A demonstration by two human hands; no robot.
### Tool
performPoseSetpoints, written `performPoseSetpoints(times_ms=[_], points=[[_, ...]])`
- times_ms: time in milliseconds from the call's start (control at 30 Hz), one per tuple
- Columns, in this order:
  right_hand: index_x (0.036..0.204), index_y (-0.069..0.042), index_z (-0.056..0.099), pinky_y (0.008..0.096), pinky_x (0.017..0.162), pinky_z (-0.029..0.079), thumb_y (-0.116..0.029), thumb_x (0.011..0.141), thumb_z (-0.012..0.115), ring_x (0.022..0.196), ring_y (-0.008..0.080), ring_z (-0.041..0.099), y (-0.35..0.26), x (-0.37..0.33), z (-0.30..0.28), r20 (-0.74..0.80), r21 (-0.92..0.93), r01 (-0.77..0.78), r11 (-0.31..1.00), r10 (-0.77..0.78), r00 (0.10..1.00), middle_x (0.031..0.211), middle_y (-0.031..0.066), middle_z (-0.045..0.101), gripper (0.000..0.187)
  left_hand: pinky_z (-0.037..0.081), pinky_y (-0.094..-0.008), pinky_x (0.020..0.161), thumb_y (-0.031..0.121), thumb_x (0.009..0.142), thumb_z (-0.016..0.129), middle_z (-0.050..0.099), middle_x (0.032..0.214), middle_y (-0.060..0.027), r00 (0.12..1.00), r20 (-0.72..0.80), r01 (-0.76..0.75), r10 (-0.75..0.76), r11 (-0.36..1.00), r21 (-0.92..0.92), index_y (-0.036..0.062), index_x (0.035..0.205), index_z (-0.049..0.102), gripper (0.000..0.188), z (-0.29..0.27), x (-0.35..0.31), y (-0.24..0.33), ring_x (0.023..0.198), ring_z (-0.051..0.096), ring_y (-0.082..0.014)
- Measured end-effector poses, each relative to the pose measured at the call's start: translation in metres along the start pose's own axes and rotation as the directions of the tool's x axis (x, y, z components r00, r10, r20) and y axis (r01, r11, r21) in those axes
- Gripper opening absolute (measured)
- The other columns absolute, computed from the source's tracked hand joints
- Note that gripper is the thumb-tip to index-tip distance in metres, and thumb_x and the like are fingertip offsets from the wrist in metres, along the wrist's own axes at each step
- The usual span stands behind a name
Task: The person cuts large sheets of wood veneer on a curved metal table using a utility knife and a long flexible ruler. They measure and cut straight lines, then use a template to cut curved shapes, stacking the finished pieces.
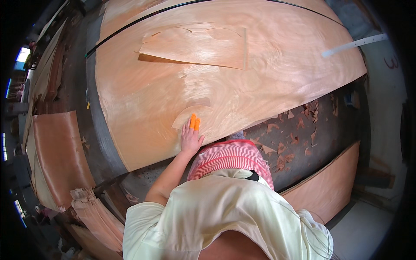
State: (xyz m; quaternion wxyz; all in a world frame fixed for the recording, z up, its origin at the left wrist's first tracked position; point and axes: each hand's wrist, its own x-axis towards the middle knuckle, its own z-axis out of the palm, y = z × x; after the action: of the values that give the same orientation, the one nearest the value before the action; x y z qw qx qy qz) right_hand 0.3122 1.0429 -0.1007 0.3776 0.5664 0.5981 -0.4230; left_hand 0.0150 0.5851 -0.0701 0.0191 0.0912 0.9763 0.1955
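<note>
My left hand (190, 138) lies flat near the front edge of a large, pale wood veneer sheet (273, 82). Its fingers are stretched out, and two of them wear orange finger covers (194, 122). Under the fingertips is a small rounded veneer piece (183, 118), lying on the sheet. Farther away rests a longer loose veneer strip (195, 45) with an uneven far edge and a raised near-left edge. My right hand is out of view.
A dark band (143, 18) crosses the sheet's far side. At the right a white strip (357, 44) reaches over it. Reddish veneer scraps (286, 151) litter the dark floor. Brown veneer (63, 151) stands at the left, and another sheet (327, 182) leans at the lower right.
</note>
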Motion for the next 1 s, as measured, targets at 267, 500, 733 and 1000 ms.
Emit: performPoseSetpoints(times_ms=[267,500,733,1000], points=[[0.078,-0.002,0.058,0.0311,0.044,0.038,-0.032,0.085,0.049,0.05,0.0168,0.049,-0.002,0.002,-0.001,-0.002,-0.011,-0.001,1.0,0.001,1.0,0.057,0.0058,0.051,0.032,0.02,-0.0451,0.102,0.029,0.072,0.061,0.022,0.137,-0.0156,1.0,-0.001,0.001,-0.001,1.0,-0.001,0.0046,0.131,0.028,0.072,0.0,0.0,-0.002,0.127,0.021,-0.0289],[0.079,-0.001,0.058,0.0311,0.045,0.038,-0.032,0.085,0.049,0.051,0.0171,0.049,-0.008,0.0,-0.002,-0.007,-0.001,0.016,1.0,-0.016,1.0,0.058,0.0058,0.052,0.032,0.021,-0.0445,0.102,0.029,0.072,0.061,0.022,0.137,-0.0156,1.0,-0.011,-0.008,0.008,1.0,0.008,0.0043,0.131,0.028,0.072,0.0,0.0,-0.002,0.127,0.021,-0.0289],[0.081,-0.001,0.058,0.0311,0.045,0.039,-0.031,0.085,0.049,0.051,0.0174,0.05,-0.003,-0.001,-0.002,-0.007,0.007,0.014,1.0,-0.014,1.0,0.059,0.0058,0.052,0.032,0.022,-0.0445,0.101,0.03,0.071,0.061,0.023,0.136,-0.0156,1.0,-0.018,-0.015,0.015,1.0,0.019,0.0032,0.13,0.03,0.072,0.0,0.0,-0.002,0.127,0.022,-0.029],[0.082,-0.001,0.058,0.0311,0.045,0.039,-0.031,0.085,0.049,0.052,0.0177,0.05,0.005,0.005,-0.002,-0.009,0.038,-0.005,0.999,0.005,1.0,0.06,0.0058,0.052,0.031,0.02,-0.0456,0.101,0.029,0.072,0.06,0.022,0.137,-0.017,1.0,0.013,-0.005,0.005,1.0,-0.007,0.0031,0.13,0.029,0.071,0.002,0.0,-0.004,0.126,0.021,-0.0318]])
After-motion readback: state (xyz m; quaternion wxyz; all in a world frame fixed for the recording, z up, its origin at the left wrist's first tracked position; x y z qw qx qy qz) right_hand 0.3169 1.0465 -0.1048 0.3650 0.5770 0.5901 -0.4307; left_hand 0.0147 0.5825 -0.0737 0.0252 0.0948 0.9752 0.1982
